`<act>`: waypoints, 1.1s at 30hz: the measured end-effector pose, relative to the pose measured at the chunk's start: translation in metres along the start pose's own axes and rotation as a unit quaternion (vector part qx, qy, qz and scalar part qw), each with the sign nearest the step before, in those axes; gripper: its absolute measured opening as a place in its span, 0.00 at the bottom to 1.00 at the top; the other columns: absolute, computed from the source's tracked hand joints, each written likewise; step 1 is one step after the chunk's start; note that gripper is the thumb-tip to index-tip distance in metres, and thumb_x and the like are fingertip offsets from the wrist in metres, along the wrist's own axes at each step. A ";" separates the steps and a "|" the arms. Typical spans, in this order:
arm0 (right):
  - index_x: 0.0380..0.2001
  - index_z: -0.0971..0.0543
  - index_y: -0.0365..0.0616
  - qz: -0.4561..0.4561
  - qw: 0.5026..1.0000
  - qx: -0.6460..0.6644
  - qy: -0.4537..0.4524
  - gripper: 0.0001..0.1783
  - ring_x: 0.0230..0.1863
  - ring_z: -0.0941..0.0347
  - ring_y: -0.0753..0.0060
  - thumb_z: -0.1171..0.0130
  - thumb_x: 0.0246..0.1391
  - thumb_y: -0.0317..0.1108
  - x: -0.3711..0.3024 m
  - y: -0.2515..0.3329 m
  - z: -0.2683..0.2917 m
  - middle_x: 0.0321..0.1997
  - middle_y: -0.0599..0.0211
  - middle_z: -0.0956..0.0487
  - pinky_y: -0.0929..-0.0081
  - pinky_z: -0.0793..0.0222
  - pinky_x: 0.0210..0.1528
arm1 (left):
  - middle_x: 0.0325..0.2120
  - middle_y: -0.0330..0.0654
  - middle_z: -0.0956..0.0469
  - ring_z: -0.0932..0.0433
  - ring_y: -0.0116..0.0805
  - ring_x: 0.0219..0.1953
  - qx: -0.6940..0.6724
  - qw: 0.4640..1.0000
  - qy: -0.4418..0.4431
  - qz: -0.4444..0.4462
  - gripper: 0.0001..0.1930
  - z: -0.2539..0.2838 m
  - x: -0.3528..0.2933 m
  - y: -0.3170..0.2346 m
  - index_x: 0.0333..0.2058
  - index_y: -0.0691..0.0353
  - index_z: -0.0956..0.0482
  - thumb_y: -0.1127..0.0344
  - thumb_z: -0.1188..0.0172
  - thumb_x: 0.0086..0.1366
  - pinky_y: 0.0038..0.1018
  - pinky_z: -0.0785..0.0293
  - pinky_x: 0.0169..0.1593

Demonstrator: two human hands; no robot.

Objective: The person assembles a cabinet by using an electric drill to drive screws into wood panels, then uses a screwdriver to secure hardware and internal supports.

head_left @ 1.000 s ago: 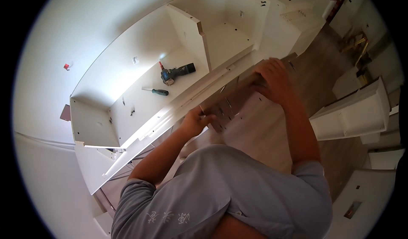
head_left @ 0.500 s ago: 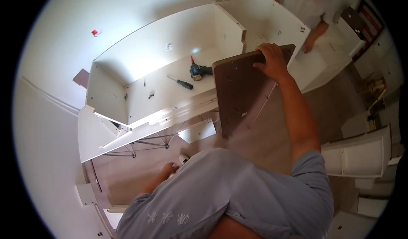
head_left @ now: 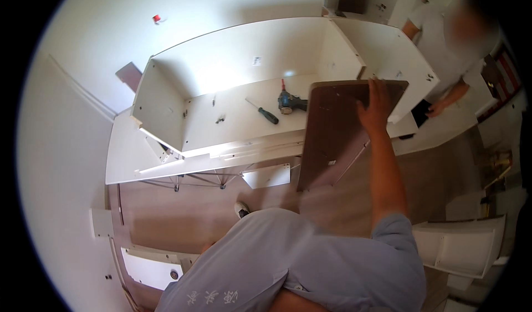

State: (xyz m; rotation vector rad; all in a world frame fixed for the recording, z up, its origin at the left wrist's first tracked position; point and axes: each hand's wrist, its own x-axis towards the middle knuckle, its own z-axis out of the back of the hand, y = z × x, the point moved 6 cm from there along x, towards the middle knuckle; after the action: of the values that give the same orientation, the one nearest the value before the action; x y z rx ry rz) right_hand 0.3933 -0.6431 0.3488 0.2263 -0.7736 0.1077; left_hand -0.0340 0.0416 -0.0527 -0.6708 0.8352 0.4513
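Note:
My right hand [head_left: 377,110] grips the top edge of a dark brown panel [head_left: 332,129], its fingers lying over the edge. The panel stands tilted in front of the right part of a white cabinet carcass [head_left: 202,57]. Of my left hand [head_left: 208,246], only a sliver shows beside my shirt; its fingers are hidden. Inside the cabinet lie a screwdriver [head_left: 267,114] with a dark green handle and a blue and black power drill [head_left: 287,102], partly covered by the panel. Small metal fittings [head_left: 220,119] are scattered to their left.
Another person [head_left: 451,46] stands at the far right beside the cabinet, one hand low. A folding metal frame [head_left: 208,179] is under the work surface, near a small white board [head_left: 267,176]. White drawer-like parts [head_left: 460,248] lie at right; a white panel [head_left: 149,265] lies at lower left.
The view has shifted, so the cabinet sits farther right and lower. My left hand has slipped mostly behind my body. My right hand still holds the panel's top edge.

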 end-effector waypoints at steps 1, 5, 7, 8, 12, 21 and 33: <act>0.70 0.36 0.44 -0.002 1.000 0.002 -0.018 0.44 0.77 0.46 0.42 0.30 0.50 0.31 -0.007 0.005 0.000 0.75 0.50 0.37 0.46 0.47 0.75 | 0.47 0.52 0.16 0.17 0.48 0.48 -0.006 1.000 -0.003 -0.016 0.23 -0.004 0.004 -0.005 0.53 0.59 0.17 0.50 0.36 0.65 0.40 0.22 0.53; 0.66 0.31 0.40 -0.146 0.988 0.053 0.007 0.37 0.73 0.40 0.40 0.33 0.51 0.29 -0.117 0.005 -0.039 0.71 0.46 0.33 0.51 0.44 0.74 | 0.45 0.51 0.14 0.16 0.46 0.46 -0.044 0.994 -0.061 -0.080 0.23 0.014 0.013 -0.038 0.53 0.58 0.17 0.50 0.35 0.64 0.40 0.22 0.51; 0.59 0.26 0.39 -0.098 0.977 0.030 0.189 0.29 0.57 0.26 0.45 0.34 0.55 0.36 -0.234 0.001 -0.101 0.56 0.50 0.22 0.53 0.31 0.64 | 0.44 0.50 0.14 0.15 0.45 0.46 -0.084 0.988 -0.102 -0.082 0.23 0.034 0.012 -0.062 0.53 0.57 0.17 0.50 0.35 0.65 0.40 0.21 0.51; 0.63 0.27 0.39 -0.127 0.955 0.013 0.267 0.31 0.62 0.27 0.48 0.36 0.57 0.36 -0.363 -0.035 -0.155 0.63 0.47 0.24 0.57 0.33 0.66 | 0.45 0.51 0.14 0.15 0.46 0.46 -0.084 0.990 -0.077 -0.082 0.23 0.059 0.018 -0.084 0.53 0.57 0.17 0.50 0.35 0.65 0.40 0.21 0.51; 0.60 0.24 0.39 -0.243 0.703 0.052 0.666 0.25 0.60 0.26 0.54 0.42 0.64 0.42 -0.617 0.057 -0.149 0.60 0.48 0.22 0.58 0.31 0.62 | 0.47 0.52 0.15 0.16 0.49 0.47 -0.105 0.991 -0.065 -0.059 0.25 0.086 0.042 -0.059 0.55 0.58 0.18 0.49 0.36 0.65 0.41 0.21 0.52; 0.52 0.18 0.43 -0.056 0.634 0.049 0.770 0.19 0.56 0.23 0.57 0.45 0.67 0.43 -0.621 0.232 -0.121 0.58 0.52 0.20 0.59 0.28 0.58 | 0.49 0.55 0.18 0.20 0.54 0.54 -0.064 0.982 -0.134 -0.116 0.23 0.161 0.075 0.148 0.53 0.62 0.18 0.51 0.41 0.69 0.46 0.25 0.56; 0.52 0.18 0.42 -0.162 0.696 0.297 0.634 0.22 0.41 0.16 0.68 0.36 0.57 0.42 -0.377 0.591 -0.324 0.44 0.59 0.13 0.66 0.22 0.43 | 0.40 0.47 0.17 0.16 0.42 0.36 -0.252 0.938 -0.217 0.093 0.17 0.241 -0.012 0.471 0.48 0.65 0.19 0.61 0.40 0.65 0.43 0.21 0.34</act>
State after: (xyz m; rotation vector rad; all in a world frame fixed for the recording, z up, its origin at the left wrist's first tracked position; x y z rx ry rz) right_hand 0.2395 0.0033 -0.0449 0.7926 0.7444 0.1447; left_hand -0.2004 0.5422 -0.0951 -0.9223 0.3578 0.9675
